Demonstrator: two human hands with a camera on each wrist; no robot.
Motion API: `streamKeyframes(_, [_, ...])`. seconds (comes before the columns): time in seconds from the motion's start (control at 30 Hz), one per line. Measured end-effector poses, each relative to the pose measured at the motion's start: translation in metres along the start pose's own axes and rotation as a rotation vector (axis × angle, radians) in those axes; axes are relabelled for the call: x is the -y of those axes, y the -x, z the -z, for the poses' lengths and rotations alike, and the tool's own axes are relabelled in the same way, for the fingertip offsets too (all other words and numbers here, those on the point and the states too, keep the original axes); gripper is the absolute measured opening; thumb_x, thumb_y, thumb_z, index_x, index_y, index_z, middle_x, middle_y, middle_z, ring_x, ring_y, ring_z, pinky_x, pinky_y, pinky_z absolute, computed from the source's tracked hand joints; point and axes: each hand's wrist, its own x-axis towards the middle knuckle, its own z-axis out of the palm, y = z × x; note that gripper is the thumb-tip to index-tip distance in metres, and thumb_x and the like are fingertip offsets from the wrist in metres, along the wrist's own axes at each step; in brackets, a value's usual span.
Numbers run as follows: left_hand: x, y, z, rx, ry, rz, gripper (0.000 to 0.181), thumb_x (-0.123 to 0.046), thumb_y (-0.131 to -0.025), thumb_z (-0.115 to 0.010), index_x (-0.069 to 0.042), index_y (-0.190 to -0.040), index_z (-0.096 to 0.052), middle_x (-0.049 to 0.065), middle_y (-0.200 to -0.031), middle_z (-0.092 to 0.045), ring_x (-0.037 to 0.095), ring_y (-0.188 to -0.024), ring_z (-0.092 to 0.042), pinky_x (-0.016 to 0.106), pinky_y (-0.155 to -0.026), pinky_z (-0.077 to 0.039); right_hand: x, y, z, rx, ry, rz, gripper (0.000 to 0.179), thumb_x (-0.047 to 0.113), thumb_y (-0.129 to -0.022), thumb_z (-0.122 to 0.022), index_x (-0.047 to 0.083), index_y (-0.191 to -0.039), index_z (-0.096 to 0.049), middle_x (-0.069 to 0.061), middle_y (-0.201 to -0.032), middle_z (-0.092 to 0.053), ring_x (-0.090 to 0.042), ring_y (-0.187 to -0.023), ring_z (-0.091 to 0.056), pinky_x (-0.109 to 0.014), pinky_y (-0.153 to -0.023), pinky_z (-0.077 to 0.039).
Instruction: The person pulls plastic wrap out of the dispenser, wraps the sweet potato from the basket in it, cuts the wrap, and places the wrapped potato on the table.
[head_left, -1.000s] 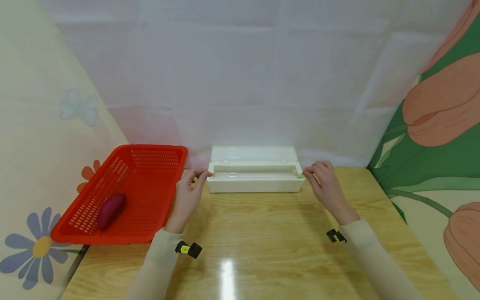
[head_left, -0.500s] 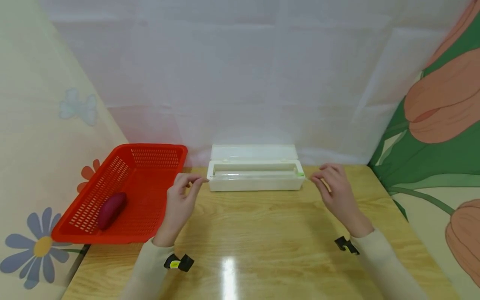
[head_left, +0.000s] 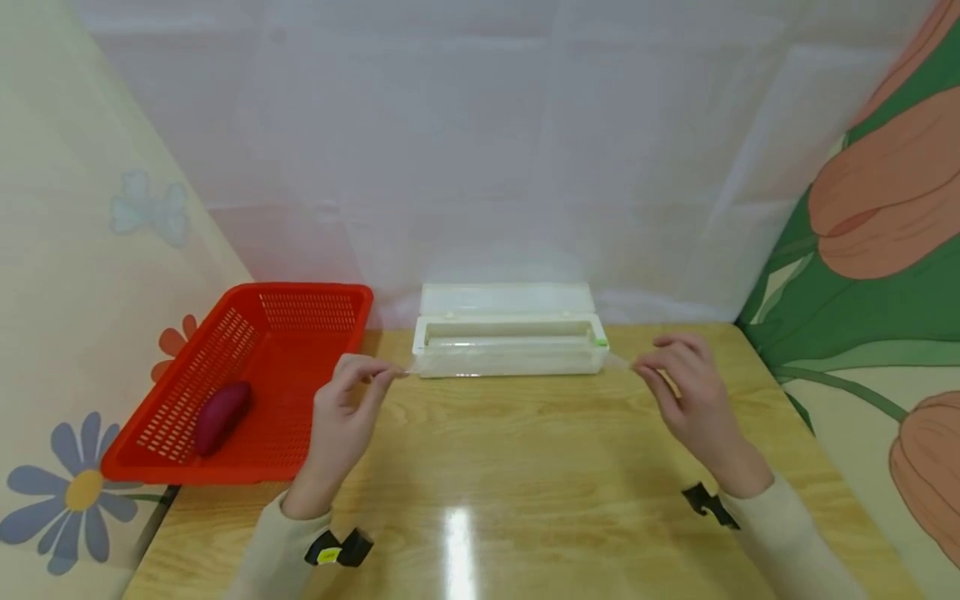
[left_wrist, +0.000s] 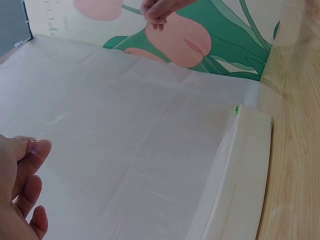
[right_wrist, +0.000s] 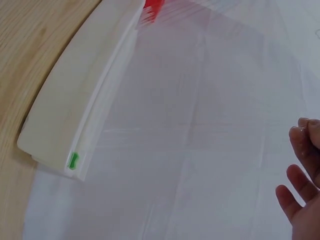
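Pale cloth (head_left: 487, 167) hangs behind a wooden table (head_left: 555, 483). From the head view, both hands have moved nearer and wider apart than half a second ago, and the clear film (head_left: 480, 367) now stretches further out from the white box (head_left: 510, 319); box and basket stay put. The left hand (head_left: 341, 417) is near and left of the box, thumb and forefinger pinching a corner of film; the right hand (head_left: 697, 396) mirrors it on the right. Inside the box, its lid (head_left: 507, 298) raised at the far side, lies the roll (head_left: 510, 342). Left, the red basket (head_left: 292, 367) holds a purple vegetable (head_left: 222, 417).

In the left wrist view, the left fingertips grip bunched film, the other fingers curled; the sheet spans toward the right hand, far off before a flowered backdrop (left_wrist: 240, 30).

In the right wrist view, the right thumb and forefinger meet, the other fingers bent; a green tab (right_wrist: 73, 160) marks the box's right end.
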Motion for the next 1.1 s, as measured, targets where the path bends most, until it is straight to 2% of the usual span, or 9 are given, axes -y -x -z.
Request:
streamKeyframes(0.2, [-0.010, 0.002, 0.006, 0.024, 0.052, -0.015, 0.020, 0.014, -0.090, -0.069, -0.002, -0.101, -0.074, 0.007, -0.093, -0.069, 0.012, -0.089, -0.056, 0.018, -0.078, -0.047, 0.011, -0.003, 0.008, -0.045, -0.004, 0.023, 0.039, 0.025, -0.109, -0.056, -0.003, -0.086, -0.070, -0.014, -0.080, -0.069, -0.038, -0.089, -0.063, -0.034, -0.109, -0.042])
streamKeyframes(0.3, [-0.013, 0.007, 0.009, 0.051, 0.094, -0.040, 0.014, 0.010, -0.093, -0.068, -0.002, -0.100, -0.073, 0.007, -0.093, -0.070, 0.012, -0.089, -0.058, 0.018, -0.077, -0.048, 0.018, -0.002, 0.013, -0.059, -0.023, 0.041, 0.040, 0.026, -0.108, -0.057, -0.003, -0.083, -0.070, -0.013, -0.077, -0.068, -0.036, -0.085, -0.062, -0.032, -0.108, -0.042])
streamKeyframes(0.43, [-0.018, 0.013, 0.015, 0.088, 0.149, -0.081, 0.006, 0.004, -0.096, -0.068, 0.001, -0.098, -0.073, 0.007, -0.094, -0.070, 0.012, -0.093, -0.060, 0.017, -0.079, -0.050, 0.027, 0.002, 0.020, -0.045, -0.059, 0.044, 0.042, 0.027, -0.108, -0.056, -0.002, -0.081, -0.069, -0.011, -0.075, -0.066, -0.032, -0.086, -0.062, -0.030, -0.106, -0.043])
streamKeyframes(0.57, [-0.022, 0.020, 0.021, 0.140, 0.210, -0.097, 0.006, -0.001, -0.100, -0.067, 0.001, -0.099, -0.072, 0.007, -0.095, -0.070, 0.013, -0.095, -0.060, 0.018, -0.081, -0.050, 0.036, 0.008, 0.028, -0.017, -0.111, 0.024, 0.041, 0.028, -0.108, -0.057, 0.000, -0.081, -0.069, -0.008, -0.075, -0.066, -0.027, -0.096, -0.061, -0.027, -0.104, -0.043])
streamKeyframes(0.7, [-0.023, 0.027, 0.024, 0.228, 0.289, -0.115, 0.008, -0.003, -0.101, -0.065, 0.000, -0.101, -0.072, 0.007, -0.096, -0.070, 0.014, -0.094, -0.059, 0.019, -0.084, -0.050, 0.043, 0.019, 0.032, 0.037, -0.172, 0.013, 0.039, 0.028, -0.108, -0.057, 0.002, -0.081, -0.069, -0.005, -0.078, -0.066, -0.022, -0.099, -0.059, -0.021, -0.100, -0.044])
streamKeyframes(0.9, [-0.015, 0.042, 0.027, 0.384, 0.312, -0.158, 0.007, -0.004, -0.101, -0.066, -0.006, -0.104, -0.072, 0.004, -0.092, -0.067, 0.011, -0.084, -0.056, 0.022, -0.069, -0.045, 0.048, 0.041, 0.032, 0.169, -0.251, 0.012, 0.031, 0.024, -0.110, -0.054, 0.008, -0.089, -0.071, 0.002, -0.083, -0.065, -0.018, -0.094, -0.056, -0.021, -0.092, -0.043])
streamKeyframes(1.1, [-0.002, 0.064, 0.031, 0.536, 0.326, -0.113, 0.031, 0.014, -0.089, -0.071, -0.011, -0.106, -0.073, -0.001, -0.095, -0.069, 0.009, -0.083, -0.054, 0.024, -0.066, -0.045, 0.043, 0.072, 0.025, 0.276, -0.357, -0.035, 0.019, 0.023, -0.109, -0.057, 0.015, -0.098, -0.070, 0.006, -0.089, -0.064, -0.017, -0.097, -0.055, -0.022, -0.091, -0.043])
